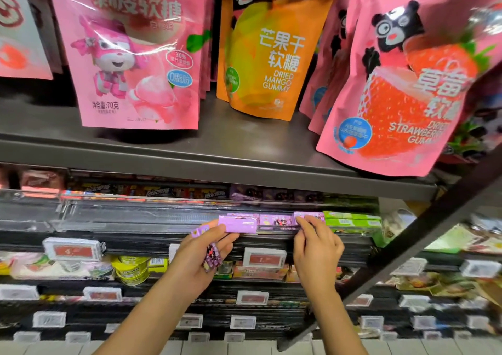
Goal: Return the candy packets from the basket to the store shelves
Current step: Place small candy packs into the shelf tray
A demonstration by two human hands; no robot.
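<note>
My left hand holds purple candy packets: one flat packet sticks out past my fingertips at the shelf front, and another lies in my palm. My right hand pinches a purple packet that sits at the front of the shelf row. Between them another purple packet lies on the clear-fronted shelf tray. No basket is in view.
Above hang pink gummy bags, an orange mango gummy bag and a pink strawberry gummy bag over a grey shelf. Green packets lie right of the purple row. Price tags and lower shelves of goods sit below.
</note>
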